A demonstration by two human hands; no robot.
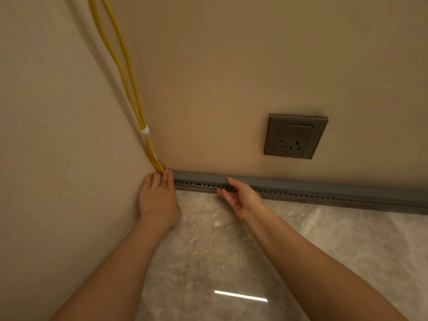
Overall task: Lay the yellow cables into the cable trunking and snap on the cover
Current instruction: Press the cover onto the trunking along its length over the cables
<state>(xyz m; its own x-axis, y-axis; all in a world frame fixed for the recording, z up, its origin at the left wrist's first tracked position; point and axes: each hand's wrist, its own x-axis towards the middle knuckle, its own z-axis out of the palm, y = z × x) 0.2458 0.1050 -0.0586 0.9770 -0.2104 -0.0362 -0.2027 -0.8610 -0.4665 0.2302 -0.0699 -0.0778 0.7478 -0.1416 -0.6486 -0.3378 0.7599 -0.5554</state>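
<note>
Yellow cables (125, 72): several strands running down the corner where the left wall (58, 112) meets the back wall (231, 66). They are loose and slightly apart high up and drawn together lower down. Their lower end reaches the left end of the trunking at the foot of the corner. Their further run is hidden by fingers.
White tie (144, 130): wrapped round the cables, binding them into one bundle partway down the corner.
Cable trunking (324, 189): long grey channel lying along the foot of the back wall where it meets the floor (231, 251), running from the room corner off to the right. It has a smooth upper face and a row of small slots along the front. Whether the smooth face is a fitted cover cannot be told.
Left hand (158, 195): back of the hand showing, fingers straight and held together, tips pressed on the cable bundle at the corner, just beside the trunking's left end.
Right hand (240, 198): palm turned up, thumb laid on the trunking's upper face, fingers along the slotted front, pinching the front edge between them. It is near the left hand but apart from it.
Wall socket (295, 136): grey plate on the back wall, above the trunking and to the right of both hands.
Floor: pale marbled tile, glossy, with a bright strip of reflected light (240, 295) between the forearms.
</note>
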